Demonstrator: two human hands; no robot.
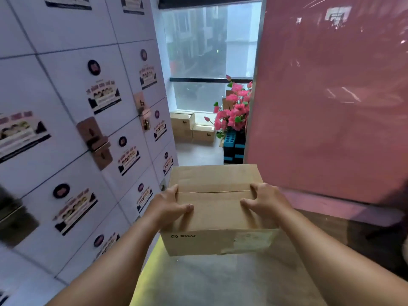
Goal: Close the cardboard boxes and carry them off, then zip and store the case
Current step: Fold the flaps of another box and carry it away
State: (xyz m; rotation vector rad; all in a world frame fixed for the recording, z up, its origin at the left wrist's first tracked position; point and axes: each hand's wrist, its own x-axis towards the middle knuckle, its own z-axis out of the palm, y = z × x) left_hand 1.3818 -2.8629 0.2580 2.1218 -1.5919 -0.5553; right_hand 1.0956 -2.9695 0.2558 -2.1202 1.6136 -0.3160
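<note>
Presently held clear of the floor, between both hands and in front of the body: one plain brown corrugated cardboard box, rectangular, matte, its top flaps folded shut so that they meet along a thin central seam. A black "PICO" mark is printed on the near face, beside a worn pale label that is partly peeled.

Left hand: pressed against the box's left edge, thumb laid flat on the lid, fingers curled over the top rim by the seam. Right hand: set in mirror fashion on the right edge, thumb on the lid, fingers hooked over the rim. The box is gripped by both; nothing else is held.

Surroundings, as seen:
- Wall of glossy white square locker doors at left, each marked with a round dark badge and a printed sticker; tan card tags are hung at some of the joints.
- Smooth pink reflective panel at right.
- Tall hazy glass window ahead, crossed by a dark rail.
- Stacked pale cardboard cartons on the grey floor beneath the window.
- Bunch of pink flowers with green leaves, set above blue and black blocks.
</note>
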